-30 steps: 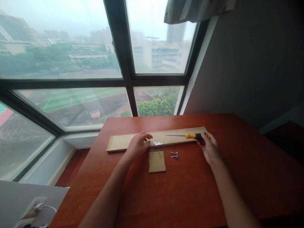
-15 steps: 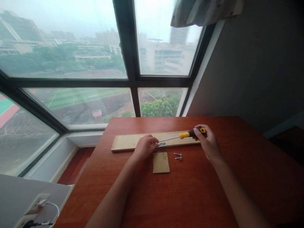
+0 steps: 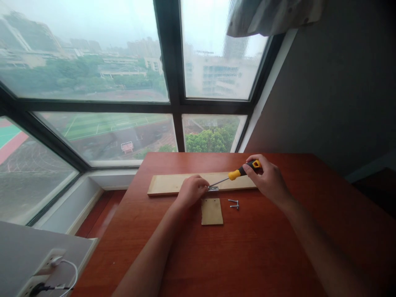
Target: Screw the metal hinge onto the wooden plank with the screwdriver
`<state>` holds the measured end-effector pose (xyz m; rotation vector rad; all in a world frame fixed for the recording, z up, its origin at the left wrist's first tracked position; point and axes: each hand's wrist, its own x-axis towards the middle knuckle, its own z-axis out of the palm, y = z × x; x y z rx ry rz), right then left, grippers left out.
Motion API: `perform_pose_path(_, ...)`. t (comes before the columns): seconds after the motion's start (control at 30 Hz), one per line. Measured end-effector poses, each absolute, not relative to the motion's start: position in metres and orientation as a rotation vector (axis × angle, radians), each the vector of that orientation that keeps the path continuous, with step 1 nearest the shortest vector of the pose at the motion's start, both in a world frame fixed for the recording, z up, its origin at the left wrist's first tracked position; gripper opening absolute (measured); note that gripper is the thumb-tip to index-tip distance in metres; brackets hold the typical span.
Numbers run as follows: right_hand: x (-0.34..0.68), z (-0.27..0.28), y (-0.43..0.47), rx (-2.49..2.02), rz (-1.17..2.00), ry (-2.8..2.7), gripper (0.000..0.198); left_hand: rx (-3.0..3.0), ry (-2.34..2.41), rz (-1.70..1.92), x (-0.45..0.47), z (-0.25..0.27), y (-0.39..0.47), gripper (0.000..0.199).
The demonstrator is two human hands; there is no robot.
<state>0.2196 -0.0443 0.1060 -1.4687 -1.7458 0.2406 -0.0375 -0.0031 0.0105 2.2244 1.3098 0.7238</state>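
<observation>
Panel nearest us on counter, loose screws right of it. Our left hand at hinge on long board, pinch unclear. Right hand clamped on screwdriver, tip since lowered to hinge, so both hands now serve one spot.

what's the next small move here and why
Probably steady the screwdriver tip before turning: the right hand slants it down to the metal piece, beside the left hand's fingertips, and whether it's seated is too small to tell.
</observation>
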Motion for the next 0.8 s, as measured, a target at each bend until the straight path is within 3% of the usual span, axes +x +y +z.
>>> perform_pose_path(0.2,0.19,0.138,-0.045,-1.387,0.005,-2.025,0.018,2.201,1.317,0.742,-0.037,0.008,-0.002,0.013)
perform_pose_path(0.4,0.152,0.164,-0.037,-1.576,-0.363,-2.271,0.032,2.206,1.314,0.736,-0.037,0.008,-0.003,0.012)
perform_pose_path(0.53,0.139,0.175,-0.023,-1.43,-0.12,-2.382,0.019,2.22,1.32,0.739,-0.036,0.008,-0.003,0.011)
perform_pose_path(0.63,0.135,0.178,-0.014,-1.322,0.097,-2.423,0.028,2.231,1.328,0.739,-0.035,0.009,-0.003,0.011)
perform_pose_path(0.8,0.129,0.178,-0.011,-1.482,-0.06,-2.361,0.022,2.239,1.338,0.712,-0.034,0.01,-0.003,0.01)
